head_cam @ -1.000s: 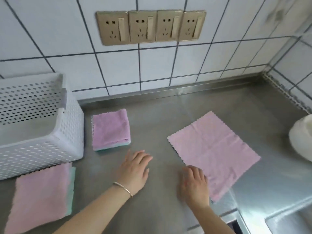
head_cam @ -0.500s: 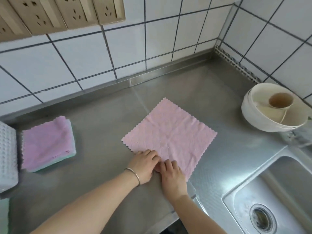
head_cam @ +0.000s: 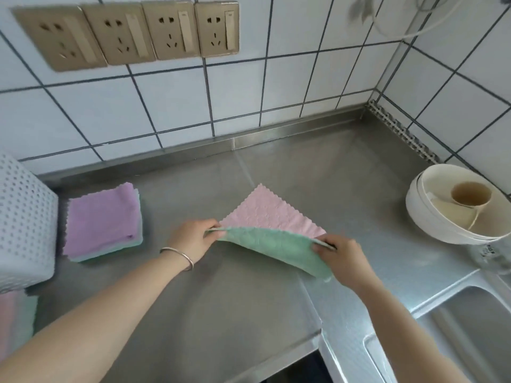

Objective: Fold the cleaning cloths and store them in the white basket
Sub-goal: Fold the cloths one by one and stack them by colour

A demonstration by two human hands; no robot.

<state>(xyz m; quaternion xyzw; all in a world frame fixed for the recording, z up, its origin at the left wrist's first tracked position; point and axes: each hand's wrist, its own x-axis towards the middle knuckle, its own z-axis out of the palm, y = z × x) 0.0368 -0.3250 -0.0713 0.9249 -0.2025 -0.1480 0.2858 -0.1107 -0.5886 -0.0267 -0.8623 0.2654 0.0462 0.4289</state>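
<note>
Head view: white perforated plastic basket (head_cam: 25, 230) stands at the steel table's (head_cam: 221, 313) left edge. Mid-table, the pink, green-backed scalloped cloth (head_cam: 271, 233) has its near edge lifted, pinched at opposite corners by left hand (head_cam: 190, 239) and right hand (head_cam: 341, 257).

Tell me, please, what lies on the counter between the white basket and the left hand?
In the head view, a folded stack of cloths, purple on top, lies between the white basket and the left hand. It sits close beside the basket; bare steel counter separates it from the hand.
</note>
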